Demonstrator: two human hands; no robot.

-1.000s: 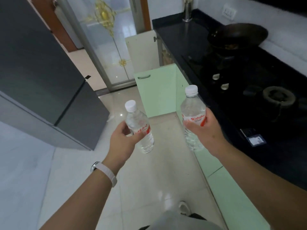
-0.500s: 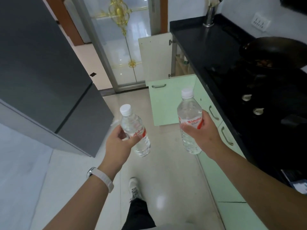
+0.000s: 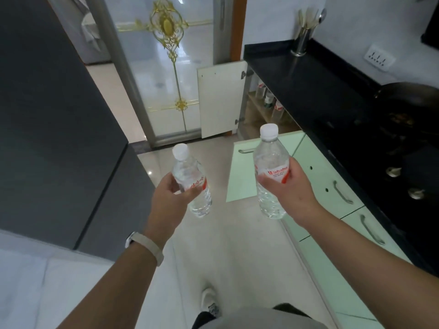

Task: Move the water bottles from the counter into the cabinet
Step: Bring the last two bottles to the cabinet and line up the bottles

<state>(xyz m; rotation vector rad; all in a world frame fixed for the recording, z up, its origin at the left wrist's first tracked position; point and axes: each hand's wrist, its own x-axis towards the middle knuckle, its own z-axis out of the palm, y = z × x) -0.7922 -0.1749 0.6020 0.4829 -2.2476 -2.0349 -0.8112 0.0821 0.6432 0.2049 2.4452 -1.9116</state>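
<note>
My left hand [image 3: 169,198] grips a clear water bottle [image 3: 190,179] with a white cap and red label, tilted slightly left, over the floor. A second clear water bottle [image 3: 270,172], upright and a bit larger in view, is held by my right hand [image 3: 288,191] next to the green cabinet fronts. Ahead, under the black counter [image 3: 297,77], a cabinet [image 3: 259,110] stands with its white door [image 3: 221,98] and a green door [image 3: 247,172] swung open; several bottles [image 3: 268,100] show on its shelf.
A dark grey fridge [image 3: 59,127] fills the left side. A glass sliding door [image 3: 171,67] with gold ornament is straight ahead. On the counter sit a wok [image 3: 408,100], stove knobs [image 3: 393,172] and a utensil holder [image 3: 301,41]. Green drawers [image 3: 342,193] with handles line the right.
I have walked forward along the counter with both bottles held; the open cabinet is closer and its inside shelf with bottles has come into view.
</note>
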